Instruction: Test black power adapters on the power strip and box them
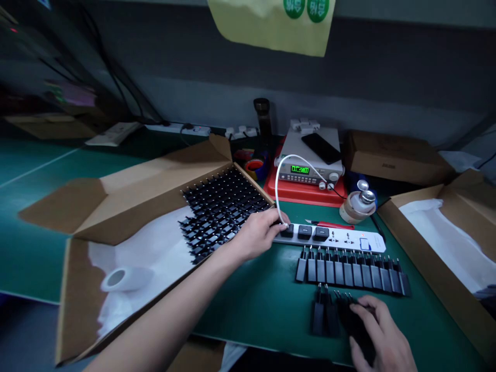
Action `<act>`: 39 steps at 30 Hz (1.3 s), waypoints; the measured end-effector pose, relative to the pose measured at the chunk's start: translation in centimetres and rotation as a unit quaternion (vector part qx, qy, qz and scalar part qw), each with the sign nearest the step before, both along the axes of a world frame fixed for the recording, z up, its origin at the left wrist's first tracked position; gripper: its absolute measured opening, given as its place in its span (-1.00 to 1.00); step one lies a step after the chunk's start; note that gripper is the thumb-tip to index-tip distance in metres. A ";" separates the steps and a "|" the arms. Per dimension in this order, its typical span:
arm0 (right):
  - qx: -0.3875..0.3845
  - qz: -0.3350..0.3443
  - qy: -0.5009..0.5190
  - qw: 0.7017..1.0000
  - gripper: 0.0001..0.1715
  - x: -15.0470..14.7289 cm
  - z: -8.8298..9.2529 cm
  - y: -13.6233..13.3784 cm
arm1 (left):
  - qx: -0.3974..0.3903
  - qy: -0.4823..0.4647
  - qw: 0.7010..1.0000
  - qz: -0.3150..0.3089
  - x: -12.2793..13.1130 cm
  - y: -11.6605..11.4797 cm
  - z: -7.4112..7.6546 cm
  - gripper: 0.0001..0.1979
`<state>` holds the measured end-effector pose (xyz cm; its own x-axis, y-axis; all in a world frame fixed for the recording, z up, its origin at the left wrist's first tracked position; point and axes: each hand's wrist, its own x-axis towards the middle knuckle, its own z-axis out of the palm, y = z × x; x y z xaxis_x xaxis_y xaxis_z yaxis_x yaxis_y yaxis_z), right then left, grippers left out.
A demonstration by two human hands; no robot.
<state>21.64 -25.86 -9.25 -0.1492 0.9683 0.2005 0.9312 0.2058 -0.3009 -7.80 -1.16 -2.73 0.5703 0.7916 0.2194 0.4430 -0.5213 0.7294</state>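
My left hand (259,235) is closed in a pinch on the end of a white cable (277,181), at a black charger (287,231) plugged into the white power strip (336,238). Two more black chargers sit in the strip beside it. My right hand (382,330) is closed around black plug chargers (354,320) near the table's front edge; how many is unclear. Just left of them lies a pair of chargers (323,315), prongs pointing away from me. Behind these, a row of several chargers (354,271) lines the front of the strip.
An open carton (81,289) at left holds many black chargers and a white roll (126,279). The white cable runs to a tester with a green display (309,168) on a red tray (284,194). A red-handled cutter (335,226), a pump bottle (358,204) and another carton (426,268) stand nearby.
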 end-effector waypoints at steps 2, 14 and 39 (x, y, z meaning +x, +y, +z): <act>0.000 -0.010 -0.013 1.000 -0.52 0.9 -0.4 -0.5 | 0.026 0.030 0.999 -0.004 -0.1 0.0 0.2 -0.87; 0.091 -0.002 0.088 0.992 -0.57 5.7 1.3 0.1 | 0.003 0.090 0.996 -0.009 0.1 0.1 1.0 -0.88; -0.063 0.221 -0.052 0.972 -0.66 1.1 10.1 19.4 | -0.003 0.015 1.000 0.000 0.7 0.1 -0.3 -0.88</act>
